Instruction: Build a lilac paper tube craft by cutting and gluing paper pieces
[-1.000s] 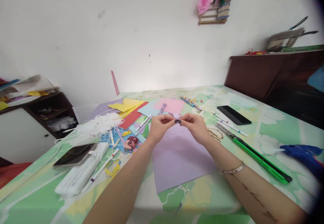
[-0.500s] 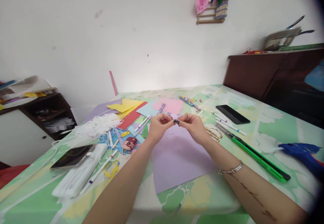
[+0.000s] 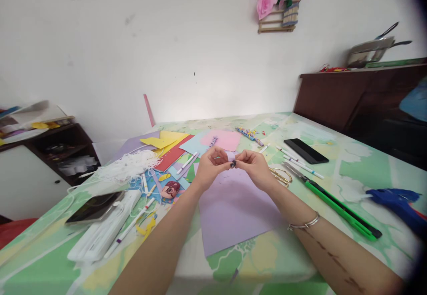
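Observation:
Both thumbs meet tip to tip over a purple sheet of paper (image 3: 240, 210), their dark nails showing. My left hand (image 3: 213, 166) is closed in a pinch on one side of a small light purple paper strip (image 3: 231, 155). On the strip's other side, my right hand (image 3: 251, 165) pinches too, fingers curled. The strip's ends are hidden by the fingers. Gold-handled scissors (image 3: 282, 177) lie just right of my right wrist. To the left of my left hand lie a white marker (image 3: 187, 163) and scraps of coloured paper.
A green box cutter (image 3: 343, 208), a blue glue gun (image 3: 393, 201) and a black phone (image 3: 306, 151) lie on the right. On the left are a white power strip (image 3: 103, 228), another phone (image 3: 95, 207), tangled white string (image 3: 128, 166) and a red sheet (image 3: 175, 153).
The thumbs have rolled slightly downward at the pinch, and more of the light purple strip now shows between my hands. The things on the table have not moved.

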`<state>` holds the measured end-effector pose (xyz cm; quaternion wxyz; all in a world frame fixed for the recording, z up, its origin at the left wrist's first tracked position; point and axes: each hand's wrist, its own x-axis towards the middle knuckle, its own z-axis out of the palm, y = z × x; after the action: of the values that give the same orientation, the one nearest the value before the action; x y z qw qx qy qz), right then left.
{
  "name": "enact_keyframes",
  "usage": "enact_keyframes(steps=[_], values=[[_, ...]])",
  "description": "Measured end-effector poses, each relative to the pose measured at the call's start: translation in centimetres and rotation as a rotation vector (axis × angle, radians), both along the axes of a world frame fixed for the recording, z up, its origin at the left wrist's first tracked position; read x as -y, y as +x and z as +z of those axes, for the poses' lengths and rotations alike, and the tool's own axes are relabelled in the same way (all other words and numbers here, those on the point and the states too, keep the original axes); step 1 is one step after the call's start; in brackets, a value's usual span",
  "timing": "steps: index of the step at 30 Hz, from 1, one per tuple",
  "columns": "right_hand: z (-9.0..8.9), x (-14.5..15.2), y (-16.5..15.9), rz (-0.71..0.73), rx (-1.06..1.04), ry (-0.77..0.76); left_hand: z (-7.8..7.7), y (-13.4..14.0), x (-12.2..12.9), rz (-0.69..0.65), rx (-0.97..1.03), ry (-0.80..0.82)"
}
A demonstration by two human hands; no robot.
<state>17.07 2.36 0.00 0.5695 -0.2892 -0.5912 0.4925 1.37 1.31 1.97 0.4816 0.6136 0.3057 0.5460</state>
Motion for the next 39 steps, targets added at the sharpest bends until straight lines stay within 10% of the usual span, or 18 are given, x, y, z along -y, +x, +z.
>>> enact_keyframes(steps=[39], values=[[-0.2, -0.3, 0.0, -0.181, 0.191, 0.128, -0.9, 0.0, -0.6, 0.045, -0.095, 0.001]])
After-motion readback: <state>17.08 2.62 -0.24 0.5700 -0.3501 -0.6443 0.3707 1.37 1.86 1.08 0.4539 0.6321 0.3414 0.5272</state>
